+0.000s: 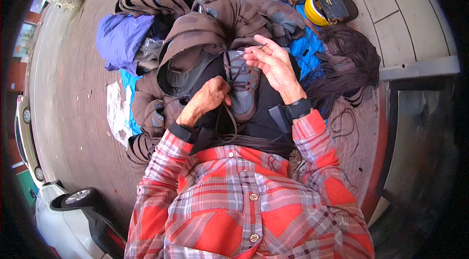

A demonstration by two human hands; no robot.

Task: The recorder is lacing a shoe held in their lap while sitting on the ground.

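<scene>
- The shoe (243,85) rests on the lap, toe pointing away.
- The left hand (207,99) clasps its side; keep it steady.
- The right hand (273,63) pinches the lace (254,48) between fingertips; pull evenly, keeping it untwisted.

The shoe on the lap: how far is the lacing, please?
Done, it seems: the lace already crosses the lower eyelets of the shoe. In hand: the right hand pinches the lace at the shoe's far end, while the left hand steadies the shoe's side. Left: loose lace hangs toward the shirt, untied. More brown shoes lie on the blue tarp; whether they are laced I cannot tell.
</scene>
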